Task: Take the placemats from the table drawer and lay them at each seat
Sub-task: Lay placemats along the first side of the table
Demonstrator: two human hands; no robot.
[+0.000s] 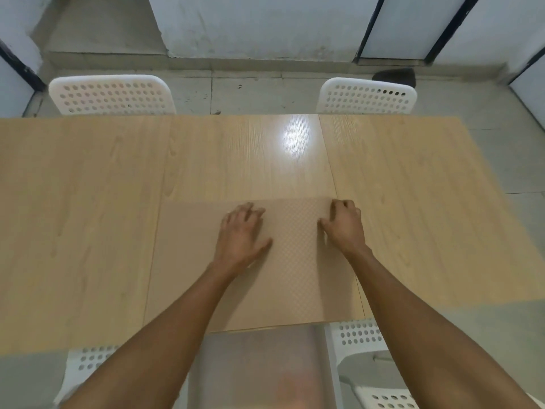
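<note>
Beige placemat (295, 261) lay at six o'clock on the surface (88, 202); my left hand (240, 234) pressed flat, right hand (343, 224) pinched its corner. Next, I judged, far seats.

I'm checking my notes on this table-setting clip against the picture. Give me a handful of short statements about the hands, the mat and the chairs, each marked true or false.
1. Both hands rest on a placemat at the table's near edge. True.
2. The left hand lies flat with fingers spread. True.
3. The right hand is lifted clear of the mat. False: it presses on the mat's far right corner, fingers curled.
4. Two white perforated chairs stand at the far side, the left chair and the right chair. True.
5. Placemats already lie at both far seats. False: the table there shows only bare wood.
</note>
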